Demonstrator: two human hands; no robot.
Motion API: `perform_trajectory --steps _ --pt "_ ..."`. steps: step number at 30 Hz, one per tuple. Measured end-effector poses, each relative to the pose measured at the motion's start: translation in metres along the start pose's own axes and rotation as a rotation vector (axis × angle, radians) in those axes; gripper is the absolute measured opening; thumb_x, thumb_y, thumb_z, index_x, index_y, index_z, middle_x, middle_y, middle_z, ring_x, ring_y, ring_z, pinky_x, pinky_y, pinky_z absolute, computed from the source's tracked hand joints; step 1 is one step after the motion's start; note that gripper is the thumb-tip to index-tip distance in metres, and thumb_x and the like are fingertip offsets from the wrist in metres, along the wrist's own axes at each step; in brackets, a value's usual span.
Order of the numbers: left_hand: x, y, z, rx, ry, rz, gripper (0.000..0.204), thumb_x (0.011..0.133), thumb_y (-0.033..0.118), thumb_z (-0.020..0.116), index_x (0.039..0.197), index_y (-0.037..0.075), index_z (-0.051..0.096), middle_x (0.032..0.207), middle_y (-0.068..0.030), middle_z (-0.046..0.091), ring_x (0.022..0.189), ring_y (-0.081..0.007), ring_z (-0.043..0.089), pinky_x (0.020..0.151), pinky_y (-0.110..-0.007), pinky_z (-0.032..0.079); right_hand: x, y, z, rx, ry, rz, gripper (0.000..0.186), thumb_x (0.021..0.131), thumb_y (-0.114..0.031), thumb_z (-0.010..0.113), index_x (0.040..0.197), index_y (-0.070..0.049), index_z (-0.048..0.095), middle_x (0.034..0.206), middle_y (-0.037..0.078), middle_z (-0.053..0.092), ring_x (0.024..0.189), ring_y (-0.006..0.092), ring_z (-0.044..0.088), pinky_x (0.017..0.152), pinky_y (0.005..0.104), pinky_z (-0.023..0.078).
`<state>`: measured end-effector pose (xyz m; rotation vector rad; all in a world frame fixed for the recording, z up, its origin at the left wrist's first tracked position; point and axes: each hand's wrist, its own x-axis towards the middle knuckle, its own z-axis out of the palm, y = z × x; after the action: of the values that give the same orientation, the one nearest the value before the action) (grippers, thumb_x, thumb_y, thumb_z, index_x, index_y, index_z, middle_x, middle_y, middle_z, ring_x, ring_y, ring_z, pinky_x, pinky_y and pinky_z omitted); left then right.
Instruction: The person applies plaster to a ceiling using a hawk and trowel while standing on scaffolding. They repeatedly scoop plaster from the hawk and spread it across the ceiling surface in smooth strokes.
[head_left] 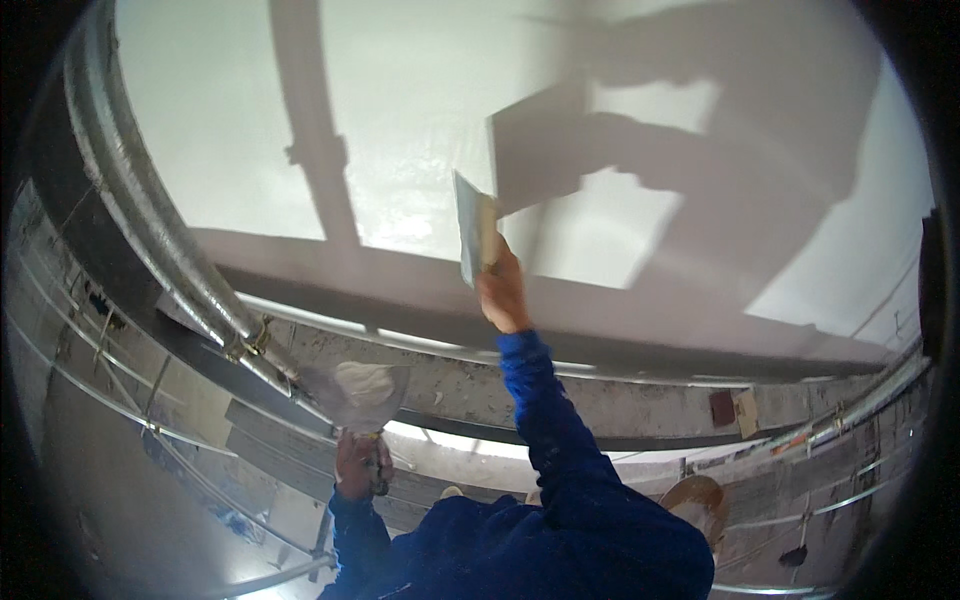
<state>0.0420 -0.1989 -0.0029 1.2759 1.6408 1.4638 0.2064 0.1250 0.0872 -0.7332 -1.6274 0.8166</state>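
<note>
My right hand (504, 293) is closed round the pale handle of a plastering trowel (468, 225). The trowel's thin metal blade is up at the white wall surface (400, 130), seen nearly edge-on; whether it touches cannot be told. A wet sheen shows on the coating left of the blade. Lower left, my left hand (358, 464) grips a wide putty knife (335, 400) by its handle. A heap of white plaster (366, 382) lies on that blade, which looks slightly blurred. Both sleeves are blue.
Thick metal scaffold poles (150, 215) run down the left, joined by a clamp (258, 337). Grey planks (290, 450) lie below. Thinner rails (180, 470) cross at left and right. A dark red block (722, 408) sits on the ledge (640, 405). A round brown object (697, 495) is lower right.
</note>
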Motion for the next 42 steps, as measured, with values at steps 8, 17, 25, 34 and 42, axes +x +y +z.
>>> perform_trajectory --steps 8,17,25,34,42 --pt "0.029 0.085 0.078 -0.398 -0.476 -0.177 0.021 0.08 0.022 0.046 0.075 0.002 0.048 0.051 -0.0038 0.045 0.039 -0.0109 0.045 0.035 -0.023 0.035 -0.115 -0.05 -0.124 0.08 -0.104 0.102 0.048 0.054 0.008 0.055 0.1 -0.004 0.052 0.093 0.009 0.055 0.089 0.0225 0.054 0.078 0.0336 0.045" --pt "0.035 0.099 0.177 -0.75 -0.448 -0.3 0.019 0.078 0.019 0.047 0.078 -0.001 0.047 0.053 -0.0075 0.047 0.038 -0.016 0.045 0.033 -0.026 0.036 -0.177 -0.045 -0.254 0.006 -0.41 0.53 0.037 0.062 -0.002 0.059 0.098 -0.002 0.054 0.084 0.005 0.057 0.074 0.0145 0.05 0.066 0.0291 0.043" --pt "0.029 0.102 0.22 -0.826 -0.226 -0.374 0.034 0.084 0.036 0.047 0.076 0.003 0.045 0.057 -0.0089 0.047 0.04 -0.0182 0.045 0.035 -0.028 0.038 -0.073 -0.039 -0.443 -0.656 0.599 0.208 0.053 0.064 -0.002 0.057 0.113 0.004 0.042 0.1 0.021 0.051 0.089 0.0295 0.052 0.077 0.0361 0.041" --pt "0.014 0.085 0.191 -0.782 -0.21 -0.314 0.04 0.08 0.036 0.054 0.098 0.005 0.038 0.058 -0.0078 0.047 0.039 -0.0175 0.046 0.033 -0.027 0.038 0.056 -0.024 -0.444 -0.946 0.921 -0.249 0.081 0.062 0.005 0.053 0.133 -0.015 0.021 0.128 0.021 0.033 0.12 0.0375 0.027 0.098 0.0452 0.024" --pt "0.04 0.039 0.093 -0.751 -0.135 -0.349 0.031 0.085 0.032 0.045 0.098 0.005 0.039 0.056 -0.0076 0.047 0.037 -0.0176 0.046 0.033 -0.028 0.041 0.081 -0.008 -0.284 -0.972 1.045 -0.024 0.083 0.066 0.0 0.055 0.135 -0.021 0.014 0.129 0.026 0.024 0.117 0.0431 0.028 0.095 0.0494 0.028"
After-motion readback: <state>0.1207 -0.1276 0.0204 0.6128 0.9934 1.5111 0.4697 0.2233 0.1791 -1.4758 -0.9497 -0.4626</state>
